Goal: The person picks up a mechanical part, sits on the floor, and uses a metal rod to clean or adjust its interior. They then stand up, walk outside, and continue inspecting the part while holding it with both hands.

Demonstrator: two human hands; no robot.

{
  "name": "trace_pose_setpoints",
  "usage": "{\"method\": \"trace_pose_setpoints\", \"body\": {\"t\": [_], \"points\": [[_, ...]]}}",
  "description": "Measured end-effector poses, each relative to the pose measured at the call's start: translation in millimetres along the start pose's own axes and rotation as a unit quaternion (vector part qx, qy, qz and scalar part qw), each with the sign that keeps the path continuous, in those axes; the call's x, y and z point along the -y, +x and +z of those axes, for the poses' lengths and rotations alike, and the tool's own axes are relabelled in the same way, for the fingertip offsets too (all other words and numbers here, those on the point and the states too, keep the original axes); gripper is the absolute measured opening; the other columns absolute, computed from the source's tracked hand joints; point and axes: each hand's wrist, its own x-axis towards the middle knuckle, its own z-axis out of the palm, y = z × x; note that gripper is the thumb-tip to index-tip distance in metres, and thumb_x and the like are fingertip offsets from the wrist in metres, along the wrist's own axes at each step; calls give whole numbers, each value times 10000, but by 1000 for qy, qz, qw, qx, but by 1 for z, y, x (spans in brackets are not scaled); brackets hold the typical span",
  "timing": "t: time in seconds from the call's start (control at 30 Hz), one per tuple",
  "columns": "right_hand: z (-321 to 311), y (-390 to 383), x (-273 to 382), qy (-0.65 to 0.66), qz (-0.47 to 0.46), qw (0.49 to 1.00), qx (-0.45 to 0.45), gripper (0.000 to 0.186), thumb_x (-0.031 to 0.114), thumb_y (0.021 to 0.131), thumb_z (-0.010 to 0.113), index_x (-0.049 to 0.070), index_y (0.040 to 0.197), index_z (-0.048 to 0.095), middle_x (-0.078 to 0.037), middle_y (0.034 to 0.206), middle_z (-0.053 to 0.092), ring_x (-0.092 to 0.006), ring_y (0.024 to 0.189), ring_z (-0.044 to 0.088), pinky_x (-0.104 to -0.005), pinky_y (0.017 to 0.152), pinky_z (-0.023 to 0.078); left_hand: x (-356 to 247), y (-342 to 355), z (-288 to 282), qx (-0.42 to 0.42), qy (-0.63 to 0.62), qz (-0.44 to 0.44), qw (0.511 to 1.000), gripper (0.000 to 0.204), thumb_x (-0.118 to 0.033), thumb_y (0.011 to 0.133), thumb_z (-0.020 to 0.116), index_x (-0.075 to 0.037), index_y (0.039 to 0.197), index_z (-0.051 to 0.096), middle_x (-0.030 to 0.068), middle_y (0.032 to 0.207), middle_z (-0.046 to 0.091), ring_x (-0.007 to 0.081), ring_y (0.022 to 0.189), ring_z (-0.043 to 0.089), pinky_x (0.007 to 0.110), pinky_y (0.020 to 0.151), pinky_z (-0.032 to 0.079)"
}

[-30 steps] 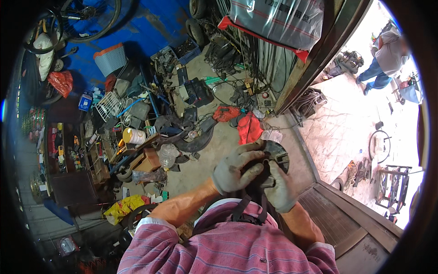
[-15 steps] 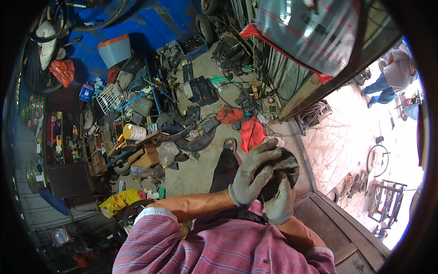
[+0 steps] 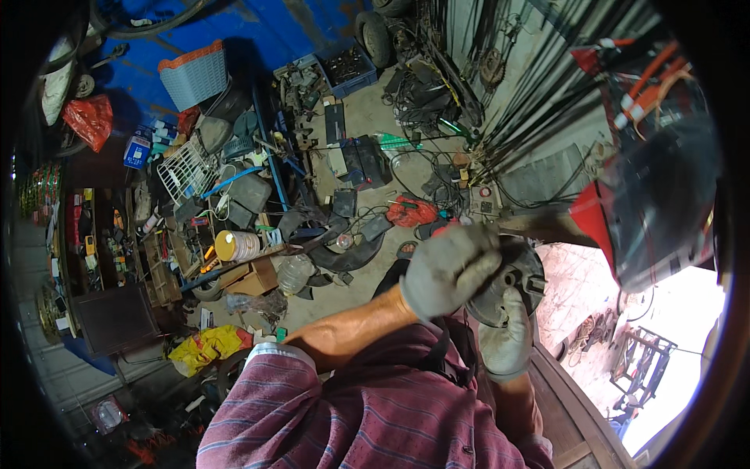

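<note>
My left hand (image 3: 453, 270), in a dirty grey glove, is curled at the upper left of a round dark metal part (image 3: 492, 301) with a centre hole and a bracket on its right side. My right hand (image 3: 504, 332), also gloved, grips the part from below, thumb up near the hole. The part is held above my pink striped shirt (image 3: 383, 391); its upper left is hidden behind my left hand. My foot (image 3: 406, 250) shows just beyond my hands.
Piled parts, a blue crate (image 3: 344, 70), tyres (image 3: 371, 39), a basket (image 3: 191, 74) and a spool (image 3: 238, 246) crowd the left and far floor. Long rods (image 3: 547, 94) lean at upper right beside a hanging bag (image 3: 656, 195). A doorway with a wooden panel (image 3: 566, 422) opens at right.
My hands and the round part have moved right, with my left hand lifted across its top. The view has turned; the hanging bag sits lower and the person outside is no longer seen.
</note>
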Motion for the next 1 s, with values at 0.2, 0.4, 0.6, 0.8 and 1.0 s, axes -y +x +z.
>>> {"method": "trace_pose_setpoints", "body": {"t": [0.2, 0.4, 0.6, 0.8, 1.0], "points": [[43, 38, -8, -1, -58, 998, 1, 440, 88, 996, 521, 19, 1425, 452, -98, 1384, 548, -215, 1255, 556, -370, 1064, 470, 20, 33, -26, -6, -21, 15, 1000, 343, -172, 951, 629, -35, 1266, 621, 209, 1302, 604, 375, 1147, 607, 427, 986, 478], [57, 61, -8, 6, -26, 999, 31, 510, 126, 1018, 444, 14, 1506, 347, -104, 1506, 425, -218, 1336, 470, -365, 1117, 402, 18, 31, -13, -68, -28, -13, 997, 383, -231, 987, 570, -5, 1293, 614, 243, 1388, 546, 393, 1314, 514, 456, 1092, 398], [33, 84, 5, -52, -57, 994, 75, 444, 159, 1054, 418, -12, 1464, 404, -99, 1445, 504, -214, 1334, 489, -380, 1128, 411, 39, 59, -29, -68, 38, -40, 996, 363, -218, 996, 555, -5, 1286, 606, 214, 1327, 597, 354, 1226, 579, 416, 1047, 441], [4, 99, -10, 53, 18, 997, 50, 436, 177, 1071, 416, 34, 1483, 399, -85, 1471, 486, -199, 1359, 456, -366, 1139, 380, 24, 49, 11, -107, -14, -61, 992, 381, -139, 975, 560, 0, 1329, 578, 219, 1380, 548, 354, 1309, 507, 430, 1105, 385], [4, 112, -6, 49, 17, 999, 13, 323, 185, 1030, 537, 75, 1333, 562, -67, 1274, 659, -223, 1121, 647, -415, 957, 532, 43, 82, -9, -157, 60, -51, 985, 321, -90, 1021, 455, 9, 1291, 599, 168, 1120, 657, 275, 1011, 620, 372, 931, 477]]}}
